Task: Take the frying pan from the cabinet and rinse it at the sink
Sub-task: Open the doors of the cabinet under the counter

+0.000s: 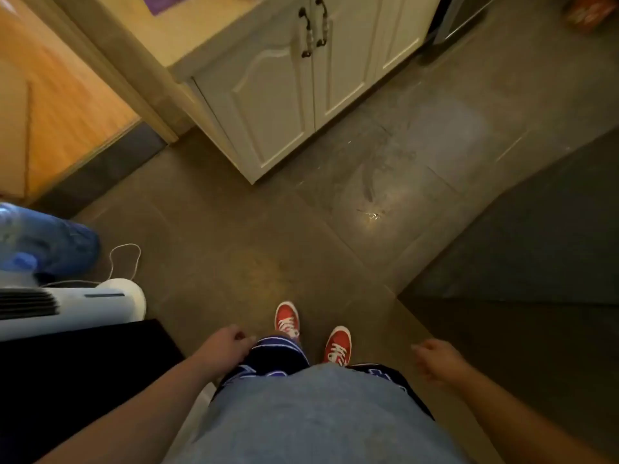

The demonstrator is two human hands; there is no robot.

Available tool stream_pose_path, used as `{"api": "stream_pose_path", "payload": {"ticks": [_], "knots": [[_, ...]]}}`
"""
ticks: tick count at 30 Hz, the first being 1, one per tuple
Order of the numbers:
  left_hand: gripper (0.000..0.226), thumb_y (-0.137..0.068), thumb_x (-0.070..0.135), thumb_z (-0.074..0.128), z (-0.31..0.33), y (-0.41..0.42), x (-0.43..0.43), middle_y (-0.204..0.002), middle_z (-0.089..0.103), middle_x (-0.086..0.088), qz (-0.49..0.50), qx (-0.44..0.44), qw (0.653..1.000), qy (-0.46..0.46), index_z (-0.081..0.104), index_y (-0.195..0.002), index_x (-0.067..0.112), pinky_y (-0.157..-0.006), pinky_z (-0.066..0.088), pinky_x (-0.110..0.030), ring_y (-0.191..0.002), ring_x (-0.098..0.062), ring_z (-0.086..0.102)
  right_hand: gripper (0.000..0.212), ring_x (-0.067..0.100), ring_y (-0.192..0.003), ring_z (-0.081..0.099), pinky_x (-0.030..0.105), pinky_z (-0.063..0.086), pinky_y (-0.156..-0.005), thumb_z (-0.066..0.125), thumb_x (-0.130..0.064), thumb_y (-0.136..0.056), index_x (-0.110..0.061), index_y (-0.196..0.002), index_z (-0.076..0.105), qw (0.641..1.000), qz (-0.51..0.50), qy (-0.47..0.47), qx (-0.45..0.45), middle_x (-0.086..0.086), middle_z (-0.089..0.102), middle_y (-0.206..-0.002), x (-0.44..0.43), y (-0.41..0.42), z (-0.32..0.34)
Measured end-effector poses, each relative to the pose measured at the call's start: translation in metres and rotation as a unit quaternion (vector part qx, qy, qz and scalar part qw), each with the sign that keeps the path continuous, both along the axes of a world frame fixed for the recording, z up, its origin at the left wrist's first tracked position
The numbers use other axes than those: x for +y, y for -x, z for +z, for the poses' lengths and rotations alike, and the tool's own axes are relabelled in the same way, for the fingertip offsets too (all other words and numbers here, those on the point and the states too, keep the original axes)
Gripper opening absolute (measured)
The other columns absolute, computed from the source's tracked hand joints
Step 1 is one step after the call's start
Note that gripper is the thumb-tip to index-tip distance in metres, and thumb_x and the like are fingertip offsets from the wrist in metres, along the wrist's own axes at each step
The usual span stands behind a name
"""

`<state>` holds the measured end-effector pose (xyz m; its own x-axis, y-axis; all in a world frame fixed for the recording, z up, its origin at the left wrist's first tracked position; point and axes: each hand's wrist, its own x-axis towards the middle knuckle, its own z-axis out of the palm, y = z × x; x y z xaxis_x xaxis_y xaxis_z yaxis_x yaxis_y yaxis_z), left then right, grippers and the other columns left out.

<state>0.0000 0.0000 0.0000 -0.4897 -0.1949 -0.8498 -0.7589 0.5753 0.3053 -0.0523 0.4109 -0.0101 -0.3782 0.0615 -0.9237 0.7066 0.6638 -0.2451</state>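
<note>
A cream cabinet [268, 105] with two shut doors and dark handles [315, 26] stands ahead at the top centre, well away from both hands. Neither a frying pan nor a sink is in view. My left hand [227, 346] hangs low at my side with its fingers loosely curled and holds nothing. My right hand [435, 360] also hangs low, fingers relaxed and slightly apart, holding nothing. My red shoes [311, 333] stand on the grey tiled floor [234, 229].
A white appliance with a vent [67, 306] and a thin cord sits at the left, with a blue bag [50, 242] behind it. An orange wooden floor [60, 105] lies beyond a doorway at the upper left. A dark mat [536, 246] covers the floor at the right.
</note>
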Motion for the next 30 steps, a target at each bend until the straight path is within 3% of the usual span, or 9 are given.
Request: {"api": "stream_pose_path", "payload": {"ticks": [3, 7, 11, 15, 21, 24, 26, 30], "knots": [[0.023, -0.090, 0.030, 0.065, -0.002, 0.015, -0.010, -0.068, 0.068, -0.004, 0.017, -0.002, 1.000, 0.009, 0.058, -0.073, 0.017, -0.058, 0.046, -0.030, -0.058, -0.018, 0.060, 0.016, 0.024, -0.076, 0.063, 0.032, 0.050, -0.064, 0.053, -0.023, -0.101, -0.011, -0.096, 0.062, 0.999, 0.013, -0.006, 0.030, 0.013, 0.065, -0.091, -0.013, 0.050, -0.005], [0.021, -0.092, 0.035, 0.062, -0.007, 0.044, -0.029, -0.074, 0.070, -0.002, -0.001, -0.036, 0.999, 0.024, 0.058, -0.077, 0.019, -0.061, 0.047, -0.029, -0.064, -0.016, 0.063, 0.019, 0.023, -0.070, 0.059, 0.031, 0.048, -0.057, 0.054, -0.020, -0.101, -0.003, -0.102, 0.063, 0.999, 0.000, -0.001, 0.050, 0.016, 0.064, -0.087, -0.043, 0.130, -0.003], [0.022, -0.094, 0.035, 0.059, -0.021, 0.092, -0.056, -0.078, 0.071, -0.002, -0.014, -0.066, 0.997, 0.032, 0.060, -0.078, 0.019, -0.061, 0.046, -0.029, -0.066, -0.015, 0.062, 0.013, 0.033, -0.093, 0.066, 0.035, 0.053, -0.069, 0.054, -0.022, -0.100, -0.012, -0.101, 0.061, 0.998, -0.003, -0.013, 0.058, 0.019, 0.067, -0.103, -0.068, 0.205, 0.001], [0.028, -0.096, 0.029, 0.058, -0.027, 0.163, -0.079, -0.068, 0.061, -0.002, -0.024, -0.066, 0.997, 0.022, 0.056, -0.073, 0.014, -0.051, 0.038, -0.026, -0.055, -0.012, 0.052, 0.014, 0.024, -0.076, 0.063, 0.030, 0.049, -0.058, 0.056, -0.023, -0.100, -0.010, -0.100, 0.062, 0.998, -0.022, -0.033, 0.041, 0.022, 0.068, -0.102, -0.077, 0.262, 0.004], [0.019, -0.098, 0.026, 0.055, -0.021, 0.302, -0.082, -0.071, 0.060, -0.002, -0.059, -0.060, 0.996, 0.006, 0.055, -0.084, 0.013, -0.057, 0.040, -0.024, -0.062, -0.013, 0.053, 0.013, 0.029, -0.090, 0.067, 0.037, 0.053, -0.072, 0.053, -0.025, -0.100, -0.015, -0.101, 0.061, 0.995, -0.070, -0.073, -0.006, 0.013, 0.068, -0.098, -0.063, 0.307, 0.010], [0.017, -0.098, 0.027, 0.056, -0.016, 0.370, -0.063, -0.073, 0.063, -0.002, -0.069, -0.034, 0.997, -0.004, 0.056, -0.090, 0.012, -0.052, 0.042, -0.023, -0.061, -0.011, 0.055, 0.015, 0.024, -0.078, 0.063, 0.034, 0.050, -0.064, 0.055, -0.021, -0.100, -0.008, -0.102, 0.063, 0.990, -0.118, -0.080, -0.019, 0.014, 0.067, -0.094, -0.041, 0.326, 0.015], [0.017, -0.097, 0.029, 0.057, -0.014, 0.414, -0.045, -0.077, 0.065, -0.004, -0.078, -0.014, 0.997, -0.015, 0.057, -0.092, 0.012, -0.057, 0.046, -0.025, -0.066, -0.014, 0.059, 0.018, 0.022, -0.070, 0.058, 0.031, 0.047, -0.057, 0.055, -0.021, -0.100, -0.006, -0.105, 0.063, 0.987, -0.137, -0.078, -0.034, 0.014, 0.065, -0.090, -0.022, 0.343, 0.018], [0.015, -0.095, 0.033, 0.058, -0.013, 0.493, -0.002, -0.088, 0.069, -0.006, -0.088, 0.001, 0.996, -0.025, 0.059, -0.089, 0.020, -0.072, 0.055, -0.037, -0.083, -0.022, 0.068, 0.017, 0.023, -0.074, 0.061, 0.032, 0.050, -0.061, 0.054, -0.024, -0.100, -0.011, -0.102, 0.064, 0.985, -0.138, -0.069, -0.079, 0.015, 0.067, -0.095, 0.013, 0.391, 0.014]]}}
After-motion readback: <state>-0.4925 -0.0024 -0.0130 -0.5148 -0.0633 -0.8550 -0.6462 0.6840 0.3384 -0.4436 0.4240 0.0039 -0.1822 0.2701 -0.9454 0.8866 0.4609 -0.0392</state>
